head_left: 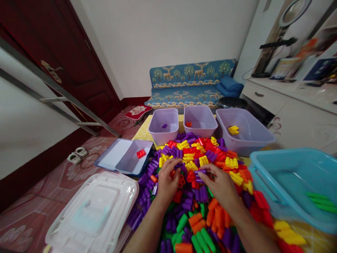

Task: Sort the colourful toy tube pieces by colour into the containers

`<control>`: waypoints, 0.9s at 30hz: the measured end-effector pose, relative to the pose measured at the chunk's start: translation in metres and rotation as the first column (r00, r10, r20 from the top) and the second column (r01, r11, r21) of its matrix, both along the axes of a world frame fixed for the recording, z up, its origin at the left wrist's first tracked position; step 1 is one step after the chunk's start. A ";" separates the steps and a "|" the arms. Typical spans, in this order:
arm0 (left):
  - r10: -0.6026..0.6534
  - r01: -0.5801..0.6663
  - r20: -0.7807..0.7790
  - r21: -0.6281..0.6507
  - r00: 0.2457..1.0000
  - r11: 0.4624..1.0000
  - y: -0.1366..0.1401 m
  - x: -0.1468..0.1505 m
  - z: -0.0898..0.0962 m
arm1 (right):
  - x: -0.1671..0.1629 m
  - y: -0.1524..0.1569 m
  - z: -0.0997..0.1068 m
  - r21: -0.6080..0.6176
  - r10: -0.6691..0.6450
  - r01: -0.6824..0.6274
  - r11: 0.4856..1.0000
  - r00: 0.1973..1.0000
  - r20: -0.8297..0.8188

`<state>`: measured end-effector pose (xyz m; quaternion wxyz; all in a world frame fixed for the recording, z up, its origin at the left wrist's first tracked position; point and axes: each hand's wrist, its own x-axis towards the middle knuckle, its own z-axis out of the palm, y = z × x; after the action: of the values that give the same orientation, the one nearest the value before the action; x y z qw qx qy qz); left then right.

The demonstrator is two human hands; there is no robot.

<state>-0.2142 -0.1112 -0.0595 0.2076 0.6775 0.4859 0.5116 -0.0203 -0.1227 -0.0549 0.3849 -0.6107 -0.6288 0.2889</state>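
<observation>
A big pile of bullet-shaped plastic building blocks in purple, red, yellow, orange and green (196, 223) spreads in front of me. Between the thumb and fingers of my right hand (219, 181) is a purple block (200, 172) made of joined tubes. My left hand (168, 177) is curled over the pile, with another purple block (179, 165) at its fingertips; the fingers partly hide it. Red blocks (182, 181) lie just below, between the two hands.
Behind the pile stand three lilac bins (164, 135) (201, 131) (243, 140), holding purple, red and yellow blocks. A blue tub (289, 158) with green blocks is right. An opened case (126, 158) with a red block and a white lid (92, 207) lie left.
</observation>
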 end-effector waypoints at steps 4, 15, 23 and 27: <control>-0.004 0.004 0.010 0.039 1.000 0.999 0.001 -0.005 0.006 | 0.003 -0.001 -0.002 -0.043 -0.006 0.005 0.999 1.000 -0.014; -0.234 0.202 -0.177 -0.181 0.956 0.963 0.009 -0.018 0.042 | 0.006 -0.004 0.003 -0.051 0.076 -0.076 0.996 0.997 -0.006; -0.280 0.305 0.123 -0.439 0.952 0.845 0.006 -0.021 0.036 | 0.010 -0.003 0.002 -0.067 0.134 -0.139 0.988 0.988 -0.072; -0.405 0.385 0.071 -0.489 0.912 0.783 0.037 -0.040 0.067 | 0.010 -0.004 0.001 -0.062 0.125 -0.128 0.990 0.991 -0.050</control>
<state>-0.2547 -0.0745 0.0073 0.4662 0.6982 0.4511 0.3028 -0.0103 -0.1264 -0.0542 0.3601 -0.5748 -0.6477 0.3470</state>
